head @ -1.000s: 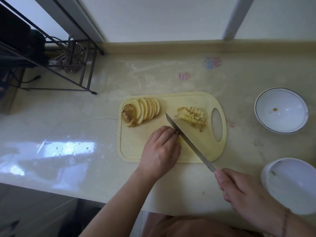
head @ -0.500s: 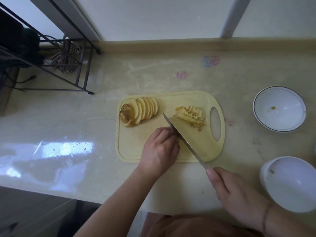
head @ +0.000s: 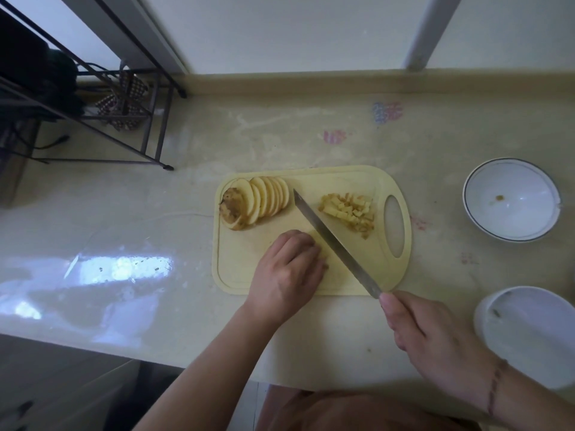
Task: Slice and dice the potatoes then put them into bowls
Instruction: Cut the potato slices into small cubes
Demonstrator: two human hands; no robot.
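Your left hand [head: 287,269] sits knuckles-up on the cutting board [head: 236,275], fingers curled down and pressed together over whatever potato you are cutting; the piece itself is hidden under the hand, so you cannot tell from here how much is left or how it lies. Your right hand [head: 435,340] is wrapped round the handle of the knife [head: 334,244], off the near edge of the board, and the blade runs diagonally up across the board with its flat just beside your left fingertips.

The fanned potato slices [head: 264,200] lean together at the far left corner of the board, the skin-covered end piece in front. The diced potato [head: 348,213] is heaped near the handle hole on the right. Both bowls are well apart from the board: the rimmed bowl [head: 510,199] to the right holds only a speck, and the second bowl [head: 529,334] near your right wrist looks as good as empty.

The main risk is the blade catching your left fingers. They are right against it, and a small hidden piece gives little to hold, so a slip or a fingertip straying forward would meet the edge. Keep the tips tucked behind the knuckles. The counter [head: 155,213] looks glossy, and the board could skate under a hard push. The dice sit close to the hole and the board's edge, so a careless sweep could scatter them.
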